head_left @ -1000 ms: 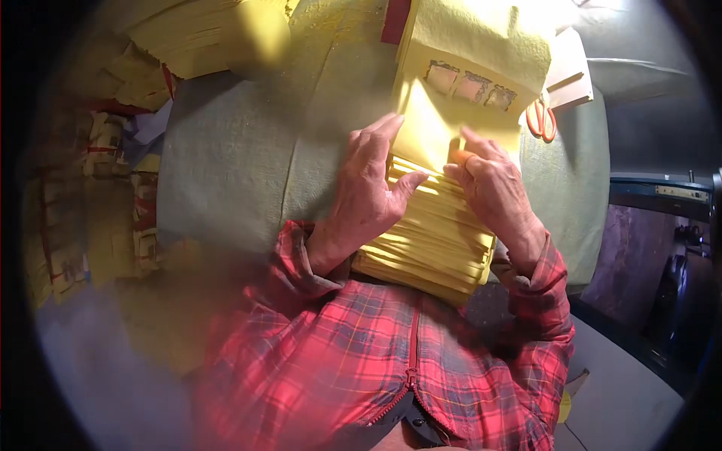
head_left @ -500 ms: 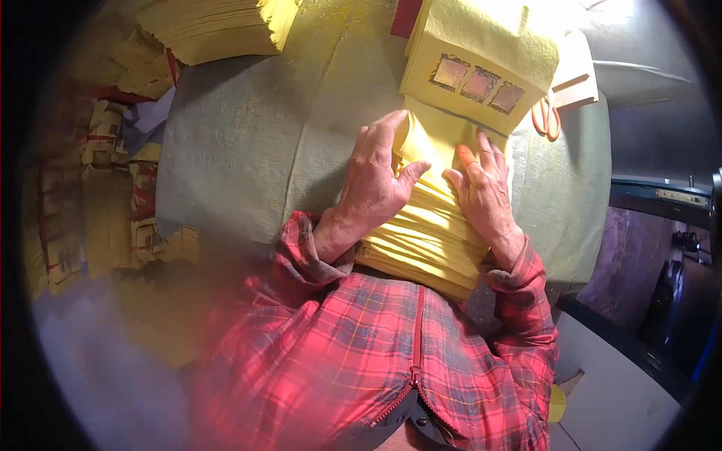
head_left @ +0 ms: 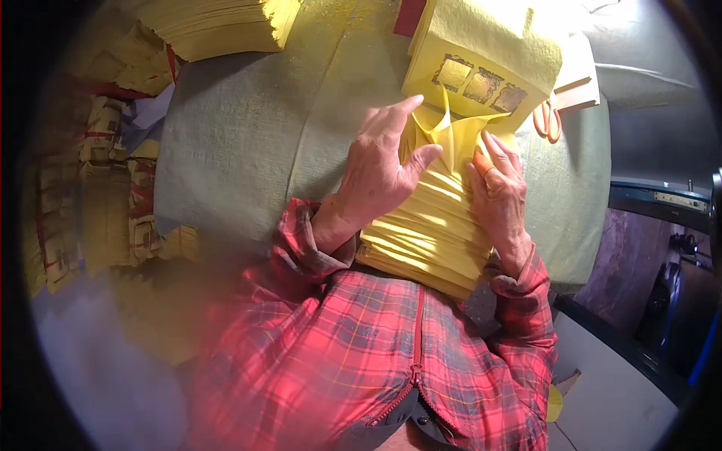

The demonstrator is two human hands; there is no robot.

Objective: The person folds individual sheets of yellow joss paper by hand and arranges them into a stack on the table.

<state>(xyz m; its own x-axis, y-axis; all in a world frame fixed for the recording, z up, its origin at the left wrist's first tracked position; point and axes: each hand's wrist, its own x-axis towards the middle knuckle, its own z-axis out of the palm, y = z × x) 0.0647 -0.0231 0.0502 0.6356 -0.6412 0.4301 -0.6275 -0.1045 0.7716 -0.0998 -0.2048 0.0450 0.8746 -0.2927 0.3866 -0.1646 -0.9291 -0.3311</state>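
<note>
A pile of folded yellow paper (head_left: pixel 432 233) lies between my hands, against the front of my plaid shirt. On top, a yellow paper sheet (head_left: pixel 459 135) stands up in creased, pointed folds. My left hand (head_left: pixel 383 161) is at its left, thumb and fingers apart, nothing held. My right hand (head_left: pixel 498 184) is at the sheet's right edge, fingers curled and closed on it, an orange cover on one finger. Just beyond the sheet is a yellow paper stack (head_left: pixel 489 49) with three printed ornamental squares on its near face.
Orange-handled scissors (head_left: pixel 547 122) lie right of the printed stack. A thick yellow paper stack (head_left: pixel 226 30) stands at the far left of the grey-green covered table (head_left: pixel 233 143). Bundles tied with red bands (head_left: pixel 143 188) are piled at the left.
The top sheet, flatter before, has risen into pointed folds. My right hand has shifted right with its fingers drawn in. My left hand has lifted slightly and its fingers have moved.
</note>
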